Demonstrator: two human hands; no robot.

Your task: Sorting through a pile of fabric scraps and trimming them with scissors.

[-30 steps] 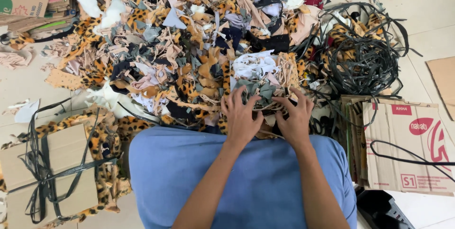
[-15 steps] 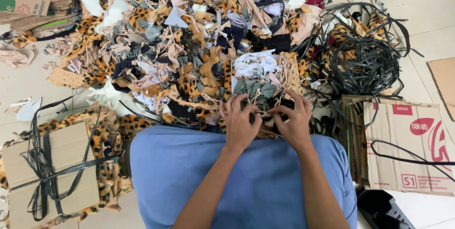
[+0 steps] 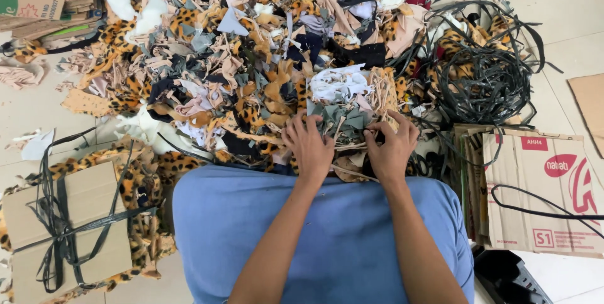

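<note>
Left hand (image 3: 309, 146) and right hand (image 3: 391, 150) clench a scrap bundle (image 3: 345, 118); best gathered tight, stray strips tucked inward.

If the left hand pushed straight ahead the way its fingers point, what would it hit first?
Probably the grey-green fabric scraps that the left hand already touches, with the white scrap bundle beyond; depth is unclear.
</note>
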